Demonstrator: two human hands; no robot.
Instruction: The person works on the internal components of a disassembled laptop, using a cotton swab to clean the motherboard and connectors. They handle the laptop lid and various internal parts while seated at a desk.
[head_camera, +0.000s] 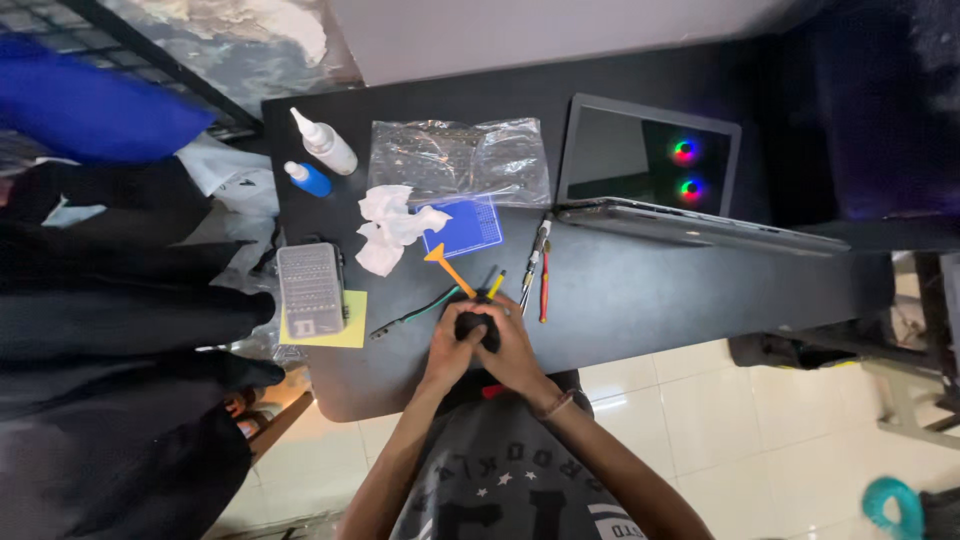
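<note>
Both hands meet at the near edge of a black desk (640, 290). My left hand (448, 352) and my right hand (512, 350) together grip a small black object (472, 325); its shape is mostly hidden by my fingers. Just beyond the hands lie an orange plastic pry tool (447, 266), a yellow-handled tool (496, 284) and a green and black cable (415, 316). A red-handled screwdriver (544, 285) and metal tweezers (533, 262) lie to the right of them.
A half-open laptop (650, 170) stands at the back right. A clear plastic bag (458, 160), a blue card (465, 228), crumpled white tissue (392, 228), two squeeze bottles (322, 140), and a grey bit case (310, 290) on a yellow pad lie to the left. Dark cloth and a blue cushion (90, 110) lie beyond the desk's left edge.
</note>
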